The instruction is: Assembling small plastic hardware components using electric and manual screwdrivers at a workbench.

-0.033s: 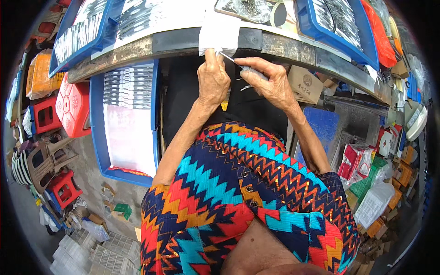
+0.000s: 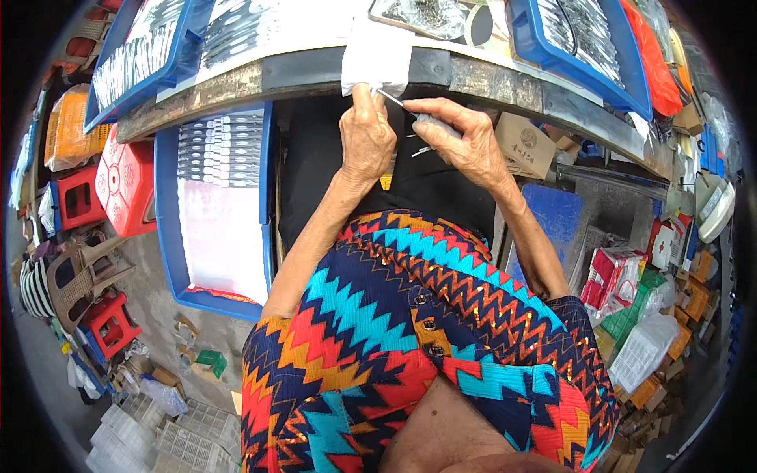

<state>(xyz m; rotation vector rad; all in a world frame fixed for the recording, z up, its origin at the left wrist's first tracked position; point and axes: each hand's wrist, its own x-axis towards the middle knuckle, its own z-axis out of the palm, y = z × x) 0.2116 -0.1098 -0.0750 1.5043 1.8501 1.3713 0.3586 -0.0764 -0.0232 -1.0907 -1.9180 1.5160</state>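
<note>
At the bench's near edge lies a white cloth-like pad (image 2: pixel 377 55). My left hand (image 2: pixel 368 134) is closed against its lower edge, fingertips pinching a small white part (image 2: pixel 378 87) mostly hidden by them. From the right, my right hand (image 2: pixel 467 146) grips a slim metal-tipped tool (image 2: pixel 389 97), its tip touching or very near that part. The tool's handle looks wrapped in clear plastic inside my palm. A few thin pale and dark strips (image 2: pixel 423 151) show below my right fingers; whether I hold them or they lie on my dark-clothed lap, I cannot tell.
Blue trays of slim white-and-black pieces stand on the bench, left (image 2: pixel 188 49) and right (image 2: pixel 603 88). Another blue tray (image 2: pixel 167 189) with neat rows sits lower, beside my left arm. Red stools (image 2: pixel 114 323), a cardboard box (image 2: pixel 527 148) and crates surround me.
</note>
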